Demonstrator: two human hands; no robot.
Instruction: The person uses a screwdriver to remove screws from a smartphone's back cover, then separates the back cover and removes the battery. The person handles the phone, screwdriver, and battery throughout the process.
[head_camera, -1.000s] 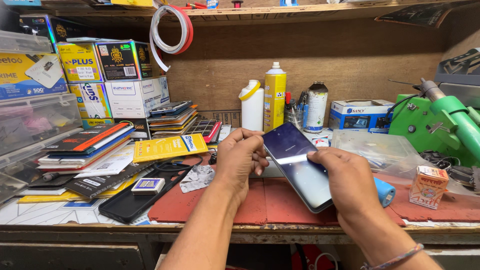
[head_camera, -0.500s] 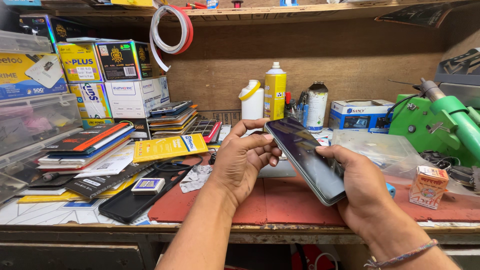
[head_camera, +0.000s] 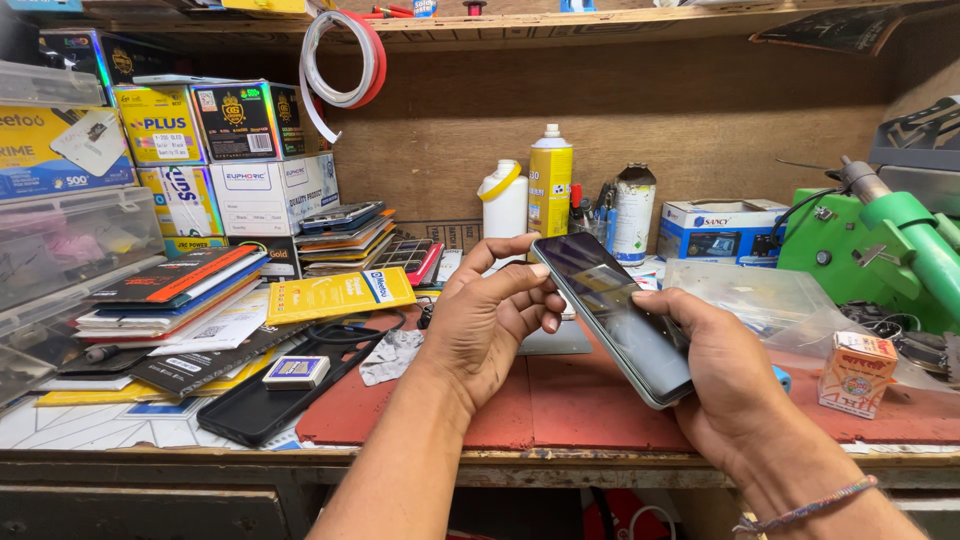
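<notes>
A dark smartphone (head_camera: 612, 310) with a glossy black screen is held tilted above the workbench, its top end pointing away from me. My right hand (head_camera: 725, 375) grips its lower half from beneath and the side. My left hand (head_camera: 490, 315) steadies the upper left edge, with thumb and forefinger touching the top corner. Both hands hover over a red mat (head_camera: 560, 410) on the bench.
A black phone case (head_camera: 270, 395) with a small blue box lies at the left. Stacked boxes and packets (head_camera: 200, 160) fill the left side. A white bottle (head_camera: 505, 200), a yellow spray can (head_camera: 550, 180) and a tin stand behind. A green machine (head_camera: 880, 250) sits right, a small carton (head_camera: 855, 372) near it.
The phone has been turned and raised slightly, so its screen now faces me more. My left hand has opened from a closed grip to a fingertip hold on the top edge.
</notes>
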